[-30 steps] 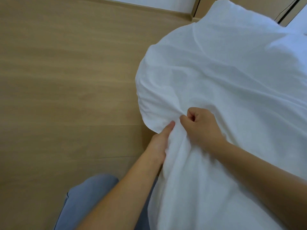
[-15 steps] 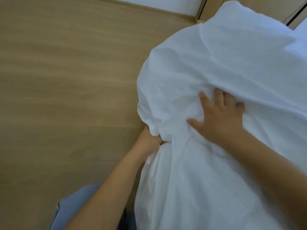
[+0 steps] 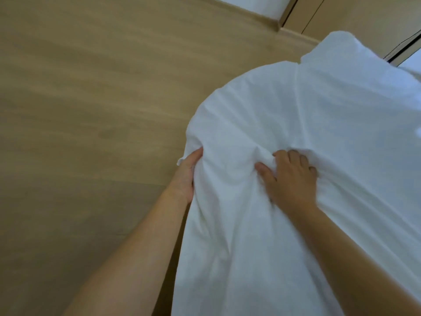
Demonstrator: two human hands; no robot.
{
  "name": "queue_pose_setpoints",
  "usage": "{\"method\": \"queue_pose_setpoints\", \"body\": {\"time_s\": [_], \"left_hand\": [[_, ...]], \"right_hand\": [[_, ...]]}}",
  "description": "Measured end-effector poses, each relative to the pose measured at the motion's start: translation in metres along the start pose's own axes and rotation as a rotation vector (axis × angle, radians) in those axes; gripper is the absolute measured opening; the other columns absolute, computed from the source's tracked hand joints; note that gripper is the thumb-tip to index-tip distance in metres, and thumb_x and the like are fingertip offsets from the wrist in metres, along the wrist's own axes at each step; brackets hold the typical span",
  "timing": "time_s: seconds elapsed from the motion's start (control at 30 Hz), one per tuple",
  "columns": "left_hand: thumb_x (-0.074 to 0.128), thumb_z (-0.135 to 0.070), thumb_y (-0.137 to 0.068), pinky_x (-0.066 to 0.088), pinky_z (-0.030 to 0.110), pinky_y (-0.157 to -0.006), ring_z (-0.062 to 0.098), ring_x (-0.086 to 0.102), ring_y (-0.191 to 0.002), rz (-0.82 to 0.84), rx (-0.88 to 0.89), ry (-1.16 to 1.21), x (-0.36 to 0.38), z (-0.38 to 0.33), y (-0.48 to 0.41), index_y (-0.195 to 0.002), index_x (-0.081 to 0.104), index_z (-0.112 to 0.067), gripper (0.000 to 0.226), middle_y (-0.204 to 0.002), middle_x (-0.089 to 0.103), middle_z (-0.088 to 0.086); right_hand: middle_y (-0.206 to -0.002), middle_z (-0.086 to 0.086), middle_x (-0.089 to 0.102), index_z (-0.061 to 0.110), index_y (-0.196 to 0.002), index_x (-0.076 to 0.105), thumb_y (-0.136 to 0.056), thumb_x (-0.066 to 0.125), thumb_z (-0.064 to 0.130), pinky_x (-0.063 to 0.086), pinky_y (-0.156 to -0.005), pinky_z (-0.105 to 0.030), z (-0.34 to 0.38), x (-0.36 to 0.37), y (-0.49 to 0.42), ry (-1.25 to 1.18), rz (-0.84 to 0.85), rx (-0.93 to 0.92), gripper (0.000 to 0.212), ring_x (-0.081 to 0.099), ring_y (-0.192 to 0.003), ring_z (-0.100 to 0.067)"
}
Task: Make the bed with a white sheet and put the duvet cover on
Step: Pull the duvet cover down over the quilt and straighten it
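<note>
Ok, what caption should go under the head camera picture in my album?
Left hand and right hand grip bunched white bedding above a wooden floor.

The left forearm point(image 3: 141, 258) and right forearm point(image 3: 355, 274) are bare along their whole visible length, unclothed to the wrists.

A white duvet point(image 3: 319, 124) bulges above the wooden floor point(image 3: 91, 110). The left hand point(image 3: 188, 176) holds its left edge, fingers hidden under the cloth. Near it, the right hand point(image 3: 291, 179) grips a bunched fold on top.
</note>
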State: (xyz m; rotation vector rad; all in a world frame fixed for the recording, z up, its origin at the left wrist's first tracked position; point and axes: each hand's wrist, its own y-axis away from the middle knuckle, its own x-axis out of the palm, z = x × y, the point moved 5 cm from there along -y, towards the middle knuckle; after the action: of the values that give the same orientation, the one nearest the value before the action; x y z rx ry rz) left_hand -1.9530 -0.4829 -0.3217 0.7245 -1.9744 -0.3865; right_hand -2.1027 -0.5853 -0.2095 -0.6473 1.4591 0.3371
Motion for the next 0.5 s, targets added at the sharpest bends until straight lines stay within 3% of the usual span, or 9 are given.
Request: {"method": "queue_pose_setpoints", "body": {"time_s": [0.1, 0.2, 0.27, 0.33, 0.43, 0.5], "left_hand": [[0.081, -0.045, -0.056, 0.051, 0.032, -0.071, 0.021, 0.070, -0.091, -0.043, -0.102, -0.135, 0.012, -0.024, 0.001, -0.110, 0.066, -0.018, 0.062, -0.100, 0.073, 0.004], [0.078, -0.029, -0.068, 0.051, 0.027, -0.063, 0.021, 0.070, -0.086, -0.127, -0.145, -0.321, 0.024, -0.044, 0.003, -0.119, 0.057, -0.015, 0.057, -0.102, 0.072, 0.003], [0.069, -0.007, -0.076, 0.049, 0.027, -0.065, 0.019, 0.064, -0.090, -0.270, -0.043, -0.411, 0.026, -0.056, 0.002, -0.121, 0.046, -0.016, 0.050, -0.110, 0.063, 0.002], [0.060, 0.006, -0.075, 0.047, 0.029, -0.080, 0.018, 0.057, -0.100, -0.363, 0.110, -0.571, 0.030, -0.069, 0.004, -0.125, 0.041, -0.018, 0.059, -0.117, 0.056, -0.001], [0.059, 0.004, -0.073, 0.040, 0.028, -0.090, 0.015, 0.050, -0.109, -0.432, 0.215, -0.831, 0.037, -0.074, 0.006, -0.132, 0.038, -0.022, 0.068, -0.122, 0.052, -0.007], [0.058, 0.001, -0.075, 0.039, 0.022, -0.085, 0.011, 0.050, -0.105, -0.491, 0.267, -0.907, 0.039, -0.070, 0.011, -0.132, 0.040, -0.024, 0.065, -0.118, 0.053, -0.013]], "right_hand": [[-0.111, -0.011, 0.059, 0.013, -0.106, 0.059, -0.086, 0.058, 0.044, 0.029, -0.087, -0.041, -0.009, 0.003, -0.003, -0.193, 0.114, 0.090, 0.038, 0.047, -0.110, -0.031], [-0.110, -0.010, 0.060, 0.014, -0.104, 0.059, -0.085, 0.060, 0.042, 0.029, -0.090, -0.039, -0.011, 0.005, -0.007, -0.282, 0.211, 0.149, 0.033, 0.048, -0.111, -0.029], [-0.115, -0.010, 0.058, 0.014, -0.107, 0.060, -0.086, 0.060, 0.043, 0.027, -0.091, -0.038, -0.009, 0.004, -0.009, -0.254, 0.256, 0.155, 0.035, 0.046, -0.114, -0.029], [-0.121, -0.012, 0.056, 0.014, -0.112, 0.059, -0.086, 0.059, 0.044, 0.024, -0.091, -0.039, -0.004, 0.002, -0.009, -0.197, 0.283, 0.154, 0.040, 0.043, -0.117, -0.031], [-0.124, -0.013, 0.054, 0.015, -0.114, 0.059, -0.086, 0.057, 0.047, 0.023, -0.093, -0.041, 0.004, -0.001, -0.012, -0.100, 0.348, 0.148, 0.043, 0.043, -0.118, -0.032], [-0.119, -0.010, 0.055, 0.016, -0.111, 0.059, -0.084, 0.056, 0.050, 0.025, -0.092, -0.042, 0.010, -0.007, -0.019, -0.113, 0.371, 0.161, 0.043, 0.045, -0.115, -0.032]]}}
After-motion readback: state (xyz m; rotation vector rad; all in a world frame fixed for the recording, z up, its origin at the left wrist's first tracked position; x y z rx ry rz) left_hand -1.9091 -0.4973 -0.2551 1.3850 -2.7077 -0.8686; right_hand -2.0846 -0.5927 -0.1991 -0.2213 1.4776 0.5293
